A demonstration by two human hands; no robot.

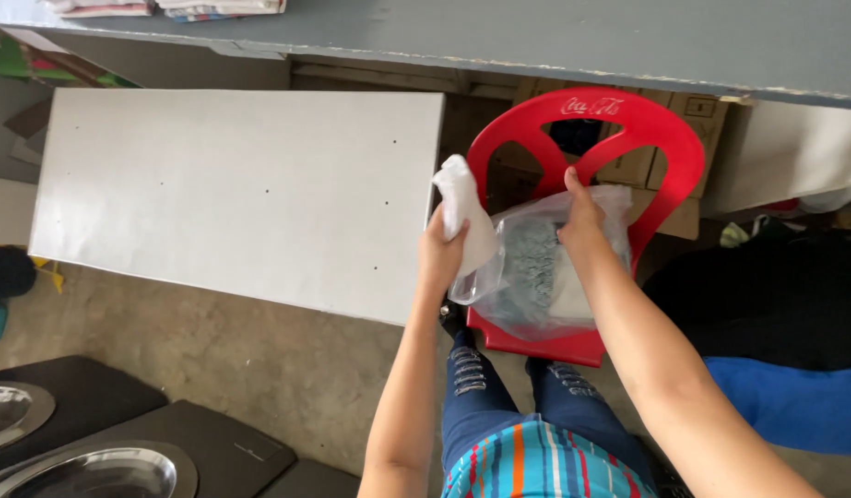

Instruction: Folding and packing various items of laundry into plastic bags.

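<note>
Crinkled clear plastic bag [536, 277]: right hand [582, 221] pinches its rim; left hand [441, 254] clutches white cloth [467, 212].

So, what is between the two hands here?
In the head view, the open mouth of a clear plastic bag lies between the left hand, which grips a white cloth, and the right hand. The bag rests on a red chair.

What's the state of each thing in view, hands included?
Left hand: closed on a white cloth, lifted beside the bag.
Right hand: gripping the bag's top edge.
Clear plastic bag: open, holding grey pieces, resting on the chair.
Red plastic chair: upright, bag on its seat.
White board: lying flat, bare.
</note>
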